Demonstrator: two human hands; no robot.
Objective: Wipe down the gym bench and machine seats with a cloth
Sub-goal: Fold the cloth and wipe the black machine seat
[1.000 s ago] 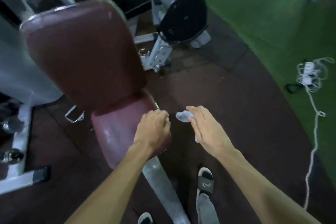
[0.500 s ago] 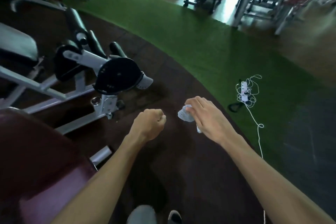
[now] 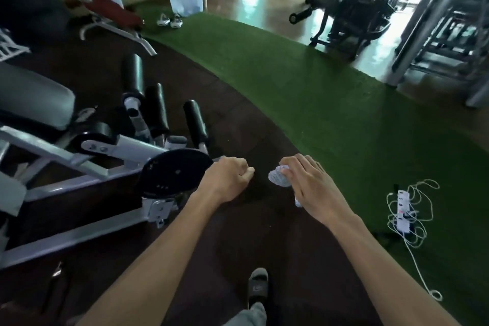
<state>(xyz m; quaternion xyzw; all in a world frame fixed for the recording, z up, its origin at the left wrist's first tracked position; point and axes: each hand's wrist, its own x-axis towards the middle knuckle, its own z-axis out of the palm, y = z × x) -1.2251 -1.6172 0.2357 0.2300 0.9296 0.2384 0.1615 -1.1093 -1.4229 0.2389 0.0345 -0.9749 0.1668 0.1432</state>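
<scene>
Head view looks down past both my forearms to the dark rubber floor (image 3: 164, 267). My right hand (image 3: 311, 188) holds the cloth (image 3: 276, 178), a small crumpled pale wad pinched under my fingers, with a bit of it showing below the palm. My left hand (image 3: 227, 180) is curled into a loose fist and grips nothing. My two hands are held out in front of me, near each other but apart, above the floor.

To my left stands a grey-framed machine (image 3: 79, 161) with a round black pad (image 3: 174, 173) just beside my left hand, black foam rollers (image 3: 156, 108) behind it, and a grey padded seat (image 3: 31, 100) at the far left. Farther back a dark red bench (image 3: 113, 12) sits by the wall, near a pair of white shoes (image 3: 169, 20) and a clear plastic bin (image 3: 185, 1).

A strip of green turf (image 3: 304, 82) curves across the room to my right. On it lies a white power strip (image 3: 403, 209) in a tangle of white cord. My sandalled foot (image 3: 258, 286) shows at the bottom edge. The far machines are too blurred, I think, to name.
</scene>
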